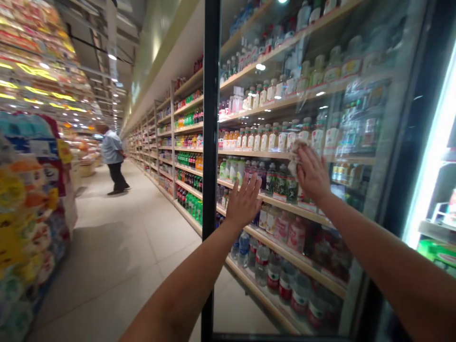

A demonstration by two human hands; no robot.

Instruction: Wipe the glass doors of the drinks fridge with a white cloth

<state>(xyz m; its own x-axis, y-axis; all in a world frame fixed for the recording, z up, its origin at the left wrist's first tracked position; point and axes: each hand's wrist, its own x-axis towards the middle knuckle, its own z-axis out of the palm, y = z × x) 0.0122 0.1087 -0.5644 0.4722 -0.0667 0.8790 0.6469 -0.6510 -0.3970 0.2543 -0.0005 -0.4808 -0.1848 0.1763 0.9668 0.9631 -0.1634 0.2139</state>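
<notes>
A glass door point(270, 313) with a black frame point(211, 190) stands swung out in front of me. My left hand point(245, 200) lies flat on the pane, fingers stretched upward, holding nothing. Higher and to the right, my right hand point(313, 172) presses a crumpled whitish cloth point(294, 159) against the glass. The cloth sticks out past the fingertips on their left side; the rest is hidden under the hand. Rows of bottles point(265, 137) on shelves show behind the pane.
Along the aisle run long shelves of drinks point(188, 159). A person point(113, 154) in a light blue shirt stands on the tiled floor point(142, 223) ahead. Colourful stacked packs point(32, 199) line the left. A lit cooler interior point(436, 228) is at the right edge.
</notes>
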